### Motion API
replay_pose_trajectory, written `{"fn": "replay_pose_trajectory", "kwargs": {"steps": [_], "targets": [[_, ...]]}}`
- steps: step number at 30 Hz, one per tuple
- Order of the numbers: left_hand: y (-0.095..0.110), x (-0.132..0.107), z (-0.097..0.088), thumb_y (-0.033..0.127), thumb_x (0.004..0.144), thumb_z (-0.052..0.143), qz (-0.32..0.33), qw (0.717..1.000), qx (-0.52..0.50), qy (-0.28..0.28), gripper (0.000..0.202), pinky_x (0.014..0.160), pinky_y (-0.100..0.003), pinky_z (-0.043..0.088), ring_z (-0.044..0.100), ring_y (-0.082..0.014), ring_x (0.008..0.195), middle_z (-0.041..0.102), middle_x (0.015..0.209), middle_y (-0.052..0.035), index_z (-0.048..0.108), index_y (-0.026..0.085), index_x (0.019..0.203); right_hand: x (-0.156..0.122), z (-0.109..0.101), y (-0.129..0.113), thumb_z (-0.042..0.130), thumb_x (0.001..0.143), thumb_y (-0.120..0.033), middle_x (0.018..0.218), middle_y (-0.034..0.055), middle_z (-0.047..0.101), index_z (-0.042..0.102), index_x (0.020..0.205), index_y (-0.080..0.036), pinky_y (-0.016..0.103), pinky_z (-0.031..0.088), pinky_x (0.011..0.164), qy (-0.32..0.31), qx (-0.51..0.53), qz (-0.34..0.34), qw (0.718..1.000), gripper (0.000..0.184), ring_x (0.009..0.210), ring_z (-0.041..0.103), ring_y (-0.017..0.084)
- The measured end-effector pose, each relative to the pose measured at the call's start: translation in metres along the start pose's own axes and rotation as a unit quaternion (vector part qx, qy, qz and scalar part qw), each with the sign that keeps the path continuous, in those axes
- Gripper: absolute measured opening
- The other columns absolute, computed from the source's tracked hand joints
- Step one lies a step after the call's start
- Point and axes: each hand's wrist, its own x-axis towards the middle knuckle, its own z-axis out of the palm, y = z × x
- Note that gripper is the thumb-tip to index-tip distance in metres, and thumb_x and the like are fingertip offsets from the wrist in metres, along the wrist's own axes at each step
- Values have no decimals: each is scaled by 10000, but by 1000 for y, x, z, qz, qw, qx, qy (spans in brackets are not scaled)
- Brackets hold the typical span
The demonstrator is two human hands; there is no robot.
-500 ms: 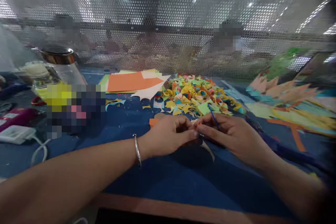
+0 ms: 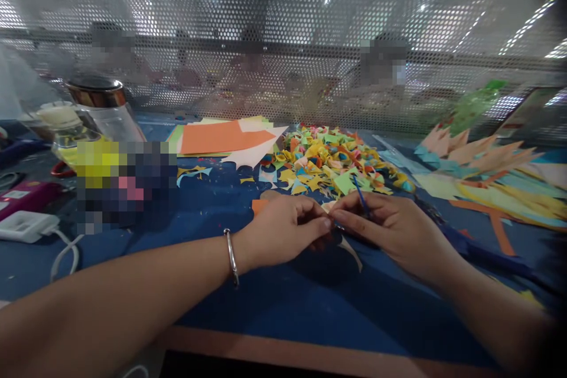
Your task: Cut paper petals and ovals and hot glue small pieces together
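- Where the two hands converge, the thumb and forefinger of the left hand (image 2: 283, 230) are drawn together; what lies between them is hidden.
- Right hand (image 2: 403, 230): fingers clamped on a slender blue rod (image 2: 361, 198), which slants up from them, its lower end concealed.
- Just below the right fingers: a pale curved scrap (image 2: 353, 255).
- Left wrist: a silver bracelet (image 2: 231, 257).
- Beyond the hands, on the blue tabletop (image 2: 266, 301): a multicoloured heap of paper pieces (image 2: 328, 156), with an orange sheet (image 2: 221, 137) atop a stack beside it.
- Far right: peach pointed paper shapes (image 2: 476, 156).
- Background: a perforated panel (image 2: 287, 6).
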Motion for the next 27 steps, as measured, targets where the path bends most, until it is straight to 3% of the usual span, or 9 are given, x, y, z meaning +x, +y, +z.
{"fn": "replay_pose_trajectory", "kwargs": {"steps": [7, 17, 27], "targets": [[-4, 1, -1, 256, 845, 710, -27, 998, -50, 1, 205, 601, -229, 534, 609, -84, 559, 613, 626, 32, 571, 145, 743, 1, -1, 0, 680, 855, -563, 756, 40, 741, 730, 802, -207, 265, 527, 644, 19, -6, -2, 1000, 363, 682, 663, 166], [-4, 2, 1, 179, 836, 701, -36, 997, -67, 9, 194, 573, -192, 534, 616, -64, 524, 628, 599, 39, 580, 141, 690, 0, 0, -2, 671, 846, -590, 720, 45, 727, 715, 779, -194, 269, 521, 609, 1, 3, 3, 1000, 404, 656, 650, 168], [-7, 3, -1, 283, 765, 797, -55, 991, -124, -8, 222, 561, -192, 538, 640, -69, 533, 693, 668, -9, 666, 108, 725, -2, -2, 0, 659, 865, -571, 716, 35, 726, 730, 790, -199, 252, 514, 600, -3, 5, 5, 1000, 386, 642, 647, 153]]}}
